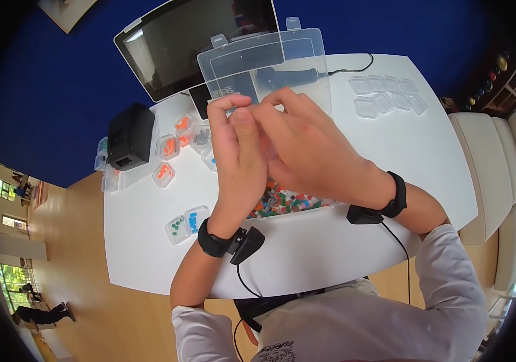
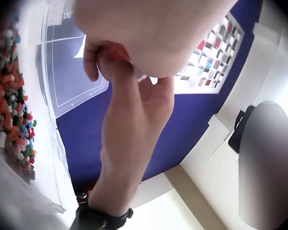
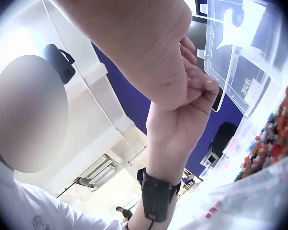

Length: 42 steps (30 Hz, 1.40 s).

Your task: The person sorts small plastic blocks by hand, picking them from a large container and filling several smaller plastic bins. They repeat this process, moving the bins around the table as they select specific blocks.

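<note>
My left hand (image 1: pixel 240 151) and right hand (image 1: pixel 315 154) meet above a large clear case filled with small multicoloured plastic pieces (image 1: pixel 288 202). Between the palms they hold a small clear box (image 1: pixel 266 145), mostly hidden by the fingers. Something reddish-orange (image 2: pixel 117 51) shows in it in the left wrist view. The left thumb points up along the near side, and its fingertips bend towards the right hand. The right fingers curl over the top. Behind the hands, the case's transparent lid (image 1: pixel 303 49) stands raised.
Small clear boxes with orange pieces (image 1: pixel 166 146) lie at the left, near a black device (image 1: pixel 131 137). Boxes of green (image 1: pixel 177 228) and blue pieces (image 1: pixel 194 221) sit front left. Several clear boxes (image 1: pixel 385 84) lie back right. A monitor (image 1: pixel 179 48) stands behind.
</note>
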### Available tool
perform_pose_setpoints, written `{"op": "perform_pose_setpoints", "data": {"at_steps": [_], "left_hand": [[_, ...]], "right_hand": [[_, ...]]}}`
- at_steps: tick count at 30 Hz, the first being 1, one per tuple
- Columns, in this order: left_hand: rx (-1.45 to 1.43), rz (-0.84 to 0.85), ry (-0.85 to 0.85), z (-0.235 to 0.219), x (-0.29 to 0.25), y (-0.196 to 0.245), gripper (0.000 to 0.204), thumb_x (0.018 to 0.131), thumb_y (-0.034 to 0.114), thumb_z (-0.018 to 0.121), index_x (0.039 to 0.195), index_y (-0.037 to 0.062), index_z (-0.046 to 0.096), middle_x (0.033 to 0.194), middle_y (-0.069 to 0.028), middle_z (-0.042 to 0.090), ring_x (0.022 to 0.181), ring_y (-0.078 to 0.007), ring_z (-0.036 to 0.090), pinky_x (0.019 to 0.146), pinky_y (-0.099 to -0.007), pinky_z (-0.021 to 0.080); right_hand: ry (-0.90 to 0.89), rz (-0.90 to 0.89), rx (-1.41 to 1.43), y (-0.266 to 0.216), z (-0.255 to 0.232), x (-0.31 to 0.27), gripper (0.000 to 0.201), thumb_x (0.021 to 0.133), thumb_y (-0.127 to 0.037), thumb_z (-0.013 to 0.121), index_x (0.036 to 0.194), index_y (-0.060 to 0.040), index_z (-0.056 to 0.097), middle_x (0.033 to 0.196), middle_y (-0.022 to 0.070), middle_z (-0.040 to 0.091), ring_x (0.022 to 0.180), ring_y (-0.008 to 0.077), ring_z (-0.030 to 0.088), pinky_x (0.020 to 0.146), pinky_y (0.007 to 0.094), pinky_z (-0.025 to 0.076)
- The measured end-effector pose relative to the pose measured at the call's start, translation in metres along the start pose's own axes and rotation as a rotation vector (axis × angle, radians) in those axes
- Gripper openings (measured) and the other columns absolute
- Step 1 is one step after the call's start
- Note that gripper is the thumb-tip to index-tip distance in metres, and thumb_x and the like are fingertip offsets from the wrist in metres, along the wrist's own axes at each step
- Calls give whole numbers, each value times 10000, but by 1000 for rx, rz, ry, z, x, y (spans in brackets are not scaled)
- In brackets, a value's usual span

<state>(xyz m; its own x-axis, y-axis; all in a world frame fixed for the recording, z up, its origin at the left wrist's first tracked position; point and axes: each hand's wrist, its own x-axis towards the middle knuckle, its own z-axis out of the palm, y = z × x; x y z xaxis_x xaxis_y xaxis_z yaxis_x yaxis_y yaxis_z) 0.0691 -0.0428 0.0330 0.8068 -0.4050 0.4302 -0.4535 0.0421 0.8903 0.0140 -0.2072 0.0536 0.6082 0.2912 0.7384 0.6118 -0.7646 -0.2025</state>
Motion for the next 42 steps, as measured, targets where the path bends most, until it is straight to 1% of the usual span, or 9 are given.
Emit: {"op": "perform_pose_setpoints", "data": {"at_steps": [3,8,10,13,19,25,30,33,42], "left_hand": [[-7,25,-35,0,2,8,512,1287,509,393,1567,84,457,1236,-50,651,1089,-87,643,875,-250,520],[-55,128,-94,13,1,12,453,1278,347,485,1616,60,394,1366,-102,641,1212,-160,678,981,-313,571],[-136,22,-132,9,5,17,554,1195,218,627,1617,29,323,1170,-151,736,975,-156,747,849,-326,615],[46,17,-223,-6,8,16,613,1178,219,634,1648,22,293,1148,-154,734,906,-169,755,799,-313,620],[-146,-33,-330,-16,8,32,607,1164,181,633,1665,35,323,993,-88,707,698,-102,639,640,-270,519],[-111,-249,-547,-36,11,51,709,1189,232,624,1761,51,247,897,-28,645,665,-73,568,605,-255,465],[-150,-202,-509,-30,8,41,719,1205,264,608,1778,49,231,895,-12,636,655,-77,556,609,-255,460],[-149,-223,-526,-32,8,43,718,1209,277,603,1777,45,231,920,-12,636,664,-78,559,621,-250,467],[-224,-255,-593,-33,7,46,749,1195,233,614,1799,50,211,1022,-28,665,697,-75,577,650,-265,496]], "right_hand": [[44,-30,-53,2,-5,3,496,874,-24,781,1360,3,688,981,102,781,1089,306,656,899,410,524],[80,12,-77,4,-20,7,564,803,-2,824,1352,-98,738,1007,67,757,1031,292,675,868,416,541],[69,39,-85,4,-22,8,594,753,2,848,1330,-116,776,1071,71,755,1018,309,695,869,432,567],[107,-23,-94,6,-21,7,541,828,-11,822,1345,-121,708,921,32,738,975,269,655,847,396,504],[41,-94,-46,5,-37,14,522,815,-39,833,1318,-128,725,1057,53,747,1048,285,656,891,407,539],[-17,-127,-99,17,-60,15,585,773,2,824,1338,-136,760,1192,81,751,1116,353,672,944,475,576],[-115,-62,154,4,-60,16,647,790,35,819,1414,-108,726,1347,101,753,1176,367,678,1017,468,574],[-132,-84,126,5,-63,17,493,835,-1,813,1310,-92,719,1229,97,714,1136,333,674,997,429,567],[-169,-65,241,1,-69,13,476,853,13,805,1311,-75,714,1232,103,708,1099,352,692,1011,446,579]]}}
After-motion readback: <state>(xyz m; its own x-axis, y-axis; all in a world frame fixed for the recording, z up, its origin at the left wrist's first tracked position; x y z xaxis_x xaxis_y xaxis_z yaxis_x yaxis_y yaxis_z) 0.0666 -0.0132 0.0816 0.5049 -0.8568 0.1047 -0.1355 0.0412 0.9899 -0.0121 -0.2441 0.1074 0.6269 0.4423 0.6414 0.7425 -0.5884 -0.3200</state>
